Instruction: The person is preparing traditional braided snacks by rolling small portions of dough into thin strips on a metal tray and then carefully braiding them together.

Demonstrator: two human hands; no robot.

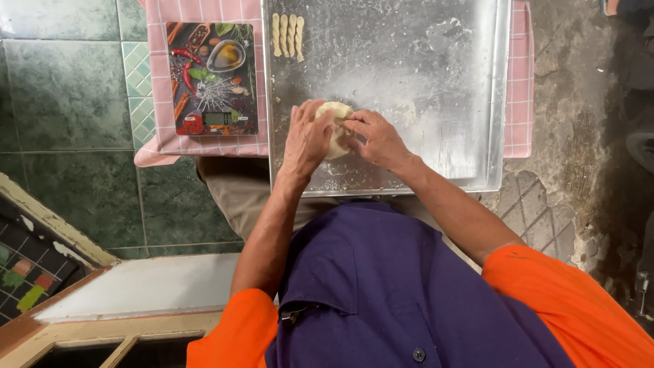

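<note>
A pale lump of dough lies on a floured metal tray, near the tray's front edge. My left hand cups the dough's left side with the fingers curled over it. My right hand presses on the dough from the right, fingertips on top. Most of the lump is hidden under both hands. Several twisted dough sticks lie side by side at the tray's far left corner.
A kitchen scale with a picture of spices stands left of the tray on a pink checked cloth. Green tiled floor lies at left, rough concrete at right. A white slab is at lower left.
</note>
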